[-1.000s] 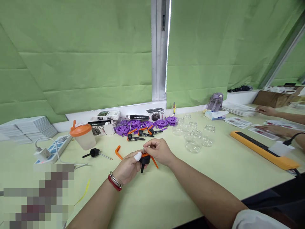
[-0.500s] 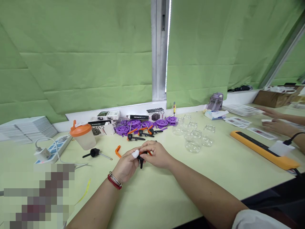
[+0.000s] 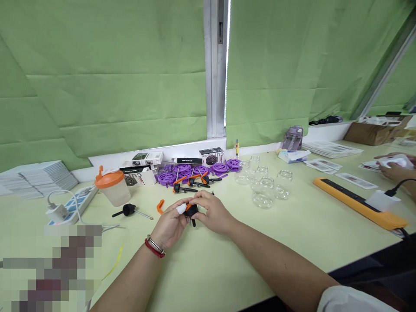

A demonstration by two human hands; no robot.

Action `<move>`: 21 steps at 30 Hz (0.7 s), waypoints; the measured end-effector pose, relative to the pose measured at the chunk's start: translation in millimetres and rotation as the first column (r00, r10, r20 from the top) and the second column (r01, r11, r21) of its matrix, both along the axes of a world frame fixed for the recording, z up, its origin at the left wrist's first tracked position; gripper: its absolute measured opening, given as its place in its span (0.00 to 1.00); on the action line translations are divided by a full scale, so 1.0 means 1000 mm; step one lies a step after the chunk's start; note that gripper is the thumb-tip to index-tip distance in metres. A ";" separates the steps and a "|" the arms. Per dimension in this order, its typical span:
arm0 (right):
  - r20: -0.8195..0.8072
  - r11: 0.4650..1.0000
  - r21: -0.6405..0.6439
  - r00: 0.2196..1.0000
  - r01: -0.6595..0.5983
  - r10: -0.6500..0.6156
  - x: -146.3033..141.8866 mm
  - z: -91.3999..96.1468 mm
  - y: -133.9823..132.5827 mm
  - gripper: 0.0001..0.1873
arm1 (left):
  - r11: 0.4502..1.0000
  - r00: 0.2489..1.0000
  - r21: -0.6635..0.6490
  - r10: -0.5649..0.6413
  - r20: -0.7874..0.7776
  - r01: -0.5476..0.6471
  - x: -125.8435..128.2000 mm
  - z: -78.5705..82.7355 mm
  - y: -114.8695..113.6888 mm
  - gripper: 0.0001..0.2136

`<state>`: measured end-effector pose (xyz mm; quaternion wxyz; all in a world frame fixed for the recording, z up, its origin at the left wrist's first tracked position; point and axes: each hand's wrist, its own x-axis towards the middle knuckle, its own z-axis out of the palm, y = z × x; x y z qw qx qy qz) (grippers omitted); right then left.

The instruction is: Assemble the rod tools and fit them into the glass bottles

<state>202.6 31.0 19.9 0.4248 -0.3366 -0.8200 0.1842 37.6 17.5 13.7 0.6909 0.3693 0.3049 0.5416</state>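
Over the middle of the table, a small black and orange plastic part (image 3: 192,211) is between my two hands, with prongs pointing down. My left hand (image 3: 169,226), white wrap on the thumb, closes on its left side. The fingers of my right hand (image 3: 215,214) pinch it from the right; they hide some of it. An orange bent strip (image 3: 160,206) lies just beyond my left hand. Further left rests a screwdriver-like rod with a black piece (image 3: 129,210). Behind my hands are several black parts with orange arms (image 3: 198,183) and purple round plastic pieces (image 3: 167,178).
Clear glass-like jars (image 3: 262,198) stand right of centre. On the left are a cup with an orange lid (image 3: 110,180) and a white power strip (image 3: 81,203). An orange power strip (image 3: 354,206) lies at right, near another person's hands (image 3: 398,171) holding something white.
My right fingers have shifted slightly on the part, and more of its black body shows. At right, the other person's hands have drawn together and lifted something white.
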 end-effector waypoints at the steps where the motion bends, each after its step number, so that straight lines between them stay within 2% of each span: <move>1: -0.033 0.998 -0.017 0.998 0.054 -0.055 -0.001 0.000 0.000 0.16 | 1.000 1.000 0.009 0.019 0.007 -0.020 0.000 0.001 0.000 0.11; 4: -0.043 0.971 -0.118 0.976 0.209 -0.216 -0.004 -0.004 -0.003 0.10 | 0.997 0.997 0.021 0.069 0.042 -0.070 0.002 0.006 -0.001 0.10; 7: 0.020 0.948 -0.240 0.977 0.211 -0.212 -0.010 -0.013 -0.005 0.09 | 0.996 0.994 0.003 0.091 0.057 -0.091 0.002 0.007 0.000 0.12; 9: 0.009 0.938 -0.309 0.987 0.157 -0.162 -0.014 -0.020 -0.004 0.09 | 0.994 0.993 -0.004 0.107 0.049 -0.107 0.000 0.006 0.003 0.13; 12: -0.120 0.904 -0.424 0.985 0.058 -0.120 -0.018 -0.030 0.000 0.07 | 0.992 0.991 -0.030 0.123 0.055 -0.121 -0.004 0.002 0.007 0.12; 14: -0.237 0.849 -0.527 0.967 -0.044 -0.097 -0.018 -0.033 0.004 0.07 | 0.992 0.991 -0.059 0.112 0.069 -0.108 -0.005 0.001 0.009 0.11; 16: -0.340 0.769 -0.620 0.937 -0.156 -0.084 -0.018 -0.034 0.007 0.08 | 0.994 0.993 -0.077 0.081 0.088 -0.075 -0.005 0.002 0.008 0.12; 18: -0.404 0.707 -0.668 0.911 -0.234 -0.080 -0.018 -0.033 0.008 0.09 | 0.997 0.993 -0.072 0.047 0.104 -0.040 -0.004 0.003 0.007 0.14; 21: -0.433 0.705 -0.656 0.899 -0.271 -0.057 -0.016 -0.029 0.007 0.09 | 0.999 0.996 -0.042 0.037 0.086 -0.034 -0.004 0.006 0.004 0.15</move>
